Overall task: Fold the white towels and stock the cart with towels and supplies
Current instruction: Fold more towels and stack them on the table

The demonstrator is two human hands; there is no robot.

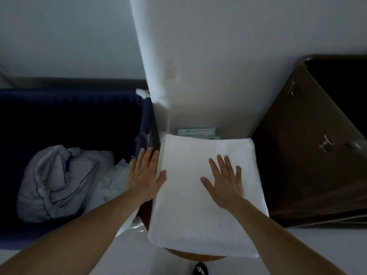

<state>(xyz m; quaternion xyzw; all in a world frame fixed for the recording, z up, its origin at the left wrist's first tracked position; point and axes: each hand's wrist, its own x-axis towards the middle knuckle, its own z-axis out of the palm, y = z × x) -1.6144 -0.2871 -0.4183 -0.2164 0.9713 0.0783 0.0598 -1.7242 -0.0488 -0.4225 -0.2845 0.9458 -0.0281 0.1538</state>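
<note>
Flat and unclenched, grasping nothing: right hand (224,181) pressing the folded white towel (198,225) directly beneath it, left hand (144,173) set against that towel's left edge, likely squaring the fold. Resting on a round wooden stand (194,256), with teal packets (198,132) just beyond the fingertips and crumpled linen (55,181) off left.

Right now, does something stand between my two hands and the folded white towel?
Nothing visible does. The right hand lies flat on top of the towel, and the left hand sits at its left edge with the thumb touching the cloth.
</note>
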